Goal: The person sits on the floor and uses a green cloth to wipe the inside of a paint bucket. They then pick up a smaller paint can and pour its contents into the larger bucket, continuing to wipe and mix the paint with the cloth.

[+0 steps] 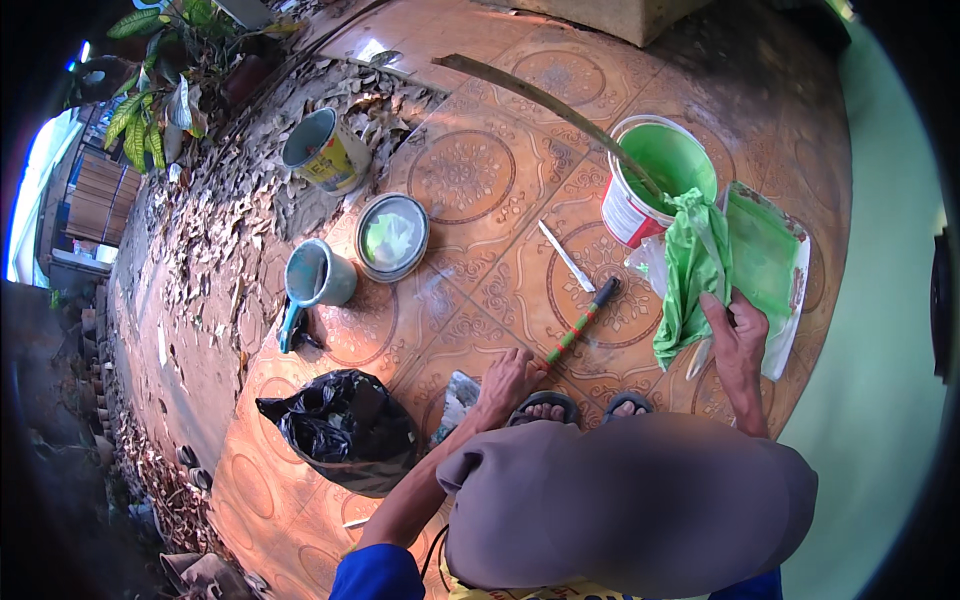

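Observation:
My right hand point(738, 340) pinches a crumpled, limp green cloth point(695, 270), which looks coated in paint and hangs against the side of a bucket. That white and red bucket point(625, 215) is coated green inside, and a long wooden stick point(540, 95) leans out of it. Reaching across in front of my knees, my left hand point(508, 380) closes around the lower end of a striped green and red handle point(575, 330) with a black tip. A green-stained paint tray point(765, 260) lies right of the bucket, partly behind the cloth.
A white stick-like tool point(567, 257) lies on the tiled floor point(450, 180). To the left stand a blue-grey dipper point(325, 275), a round paint-stained lid point(392, 238), a yellow can point(330, 155) and a black plastic bag point(345, 425). A pale green wall point(880, 300) rises at right; dry leaves point(220, 230) cover the left ground.

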The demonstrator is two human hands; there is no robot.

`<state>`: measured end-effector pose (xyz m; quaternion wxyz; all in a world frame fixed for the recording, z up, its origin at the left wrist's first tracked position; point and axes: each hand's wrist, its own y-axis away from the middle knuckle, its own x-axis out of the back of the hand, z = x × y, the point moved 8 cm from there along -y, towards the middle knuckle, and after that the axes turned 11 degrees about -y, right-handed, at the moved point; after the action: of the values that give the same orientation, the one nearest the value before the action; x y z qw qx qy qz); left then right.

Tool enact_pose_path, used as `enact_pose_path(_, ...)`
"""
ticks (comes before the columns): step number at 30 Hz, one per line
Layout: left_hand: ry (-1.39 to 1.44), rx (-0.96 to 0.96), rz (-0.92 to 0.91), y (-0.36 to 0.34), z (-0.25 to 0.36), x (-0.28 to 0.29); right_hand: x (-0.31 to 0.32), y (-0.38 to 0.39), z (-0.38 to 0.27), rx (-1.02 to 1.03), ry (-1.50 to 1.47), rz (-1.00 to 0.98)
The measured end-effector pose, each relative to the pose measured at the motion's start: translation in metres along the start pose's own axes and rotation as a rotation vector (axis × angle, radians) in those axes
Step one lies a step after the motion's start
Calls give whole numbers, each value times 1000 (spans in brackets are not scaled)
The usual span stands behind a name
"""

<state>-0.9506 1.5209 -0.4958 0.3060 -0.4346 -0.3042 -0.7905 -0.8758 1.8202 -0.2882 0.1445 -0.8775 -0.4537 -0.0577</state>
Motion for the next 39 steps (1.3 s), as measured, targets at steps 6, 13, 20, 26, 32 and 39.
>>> enact_pose_path(6,-83,-3,-124,-12,-1,-33,12,3,11,-49,-12,30)
enact_pose_path(13,-274,169,-387,8,-29,-30,68,-2,11,-56,-88,211)
enact_pose_path(20,-51,-54,99,-69,16,73,95,3,3,-51,-72,196)
enact_pose_path(26,879,-7,196,-236,76,167,110,11,-14,-63,-66,222)
enact_pose_path(32,1046,-198,270,-296,103,191,110,37,-4,-61,-137,274)
enact_pose_path(39,483,-437,337,-284,179,258,119,65,6,-108,-42,340)
